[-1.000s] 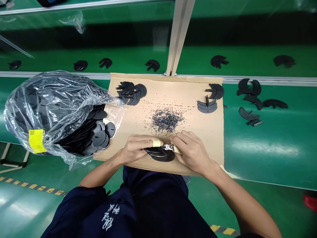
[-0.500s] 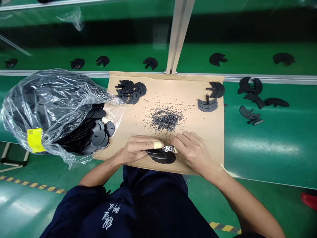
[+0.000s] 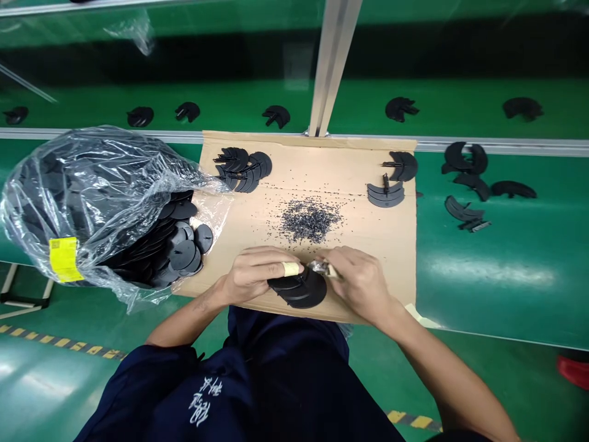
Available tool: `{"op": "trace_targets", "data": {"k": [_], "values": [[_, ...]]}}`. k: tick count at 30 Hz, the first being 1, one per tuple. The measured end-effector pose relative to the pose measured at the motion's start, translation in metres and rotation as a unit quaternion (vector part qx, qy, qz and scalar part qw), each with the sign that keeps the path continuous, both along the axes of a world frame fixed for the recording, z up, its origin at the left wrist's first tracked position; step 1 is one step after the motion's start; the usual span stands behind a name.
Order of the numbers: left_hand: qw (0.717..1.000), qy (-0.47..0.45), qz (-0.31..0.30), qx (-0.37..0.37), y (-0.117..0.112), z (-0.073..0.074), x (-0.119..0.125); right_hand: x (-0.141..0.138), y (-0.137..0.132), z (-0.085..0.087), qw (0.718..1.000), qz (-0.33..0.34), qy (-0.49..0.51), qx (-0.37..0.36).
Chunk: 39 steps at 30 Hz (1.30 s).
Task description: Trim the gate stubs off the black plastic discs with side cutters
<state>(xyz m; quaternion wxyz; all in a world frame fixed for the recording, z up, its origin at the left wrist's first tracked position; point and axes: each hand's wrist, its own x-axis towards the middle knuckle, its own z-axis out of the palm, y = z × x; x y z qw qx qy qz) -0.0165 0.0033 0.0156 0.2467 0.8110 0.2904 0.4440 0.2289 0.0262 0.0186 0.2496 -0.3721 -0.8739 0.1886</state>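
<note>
Near the front edge of the cardboard sheet [image 3: 257, 230], my left hand [image 3: 257, 273] is closed on black curved plastic pieces [image 3: 304, 291]. They look like several thin discs fanned together. Yellowish tape wraps a finger of that hand. My right hand [image 3: 361, 282] grips a small pair of metal nippers [image 3: 321, 267], whose head lies at the upper right edge of the black pieces. Whether the jaws touch them I cannot tell. Just beyond both hands lies a heap of small black plastic bits [image 3: 310, 221].
A clear plastic bag [image 3: 105, 184] full of black discs [image 3: 183, 255] spills open at the left. Curved black parts lie at the sheet's back left [image 3: 243, 169] and back right [image 3: 386, 193]. More parts [image 3: 464, 212] rest on the green table [image 3: 488, 282]. A metal post [image 3: 334, 67] stands behind.
The nippers have moved up and slightly right from the middle of the black pieces to their upper right edge. The pieces are tilted a little, showing more of their face.
</note>
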Motion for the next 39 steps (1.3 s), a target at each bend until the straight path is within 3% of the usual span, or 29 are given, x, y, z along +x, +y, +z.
{"op": "trace_targets", "data": {"k": [3, 6, 8, 11, 18, 29, 31, 34, 36, 39], "values": [[0.997, 0.037, 0.024, 0.06, 0.001, 0.006, -0.002, 0.002, 0.006, 0.004, 0.982, -0.031, 0.072, -0.174], [0.991, 0.082, 0.054, 0.093, -0.001, 0.01, -0.003, 0.003, 0.008, 0.014, 0.925, -0.033, 0.163, -0.341], [0.987, 0.099, 0.072, 0.105, -0.002, 0.011, -0.004, 0.001, 0.007, 0.019, 0.886, -0.021, 0.214, -0.41], [0.984, 0.105, 0.085, 0.119, -0.003, 0.011, -0.002, -0.002, 0.003, 0.022, 0.854, -0.009, 0.242, -0.461], [0.983, 0.071, 0.096, 0.142, -0.002, 0.015, 0.004, -0.007, -0.004, 0.023, 0.817, -0.034, 0.263, -0.512], [0.982, 0.089, 0.116, 0.121, -0.006, 0.008, 0.002, -0.01, -0.008, 0.03, 0.83, -0.065, 0.287, -0.474], [0.987, 0.072, 0.129, 0.067, -0.009, 0.007, -0.001, -0.009, -0.008, 0.03, 0.835, -0.084, 0.287, -0.461], [0.985, -0.023, 0.15, -0.077, -0.013, 0.006, -0.003, -0.009, -0.009, 0.03, 0.848, -0.107, 0.275, -0.44], [0.973, -0.085, 0.133, -0.167, -0.014, 0.007, 0.0, -0.011, -0.01, 0.03, 0.851, -0.105, 0.276, -0.434], [0.963, -0.112, 0.088, -0.228, -0.014, 0.007, 0.008, -0.015, -0.01, 0.031, 0.853, -0.089, 0.285, -0.429]]}}
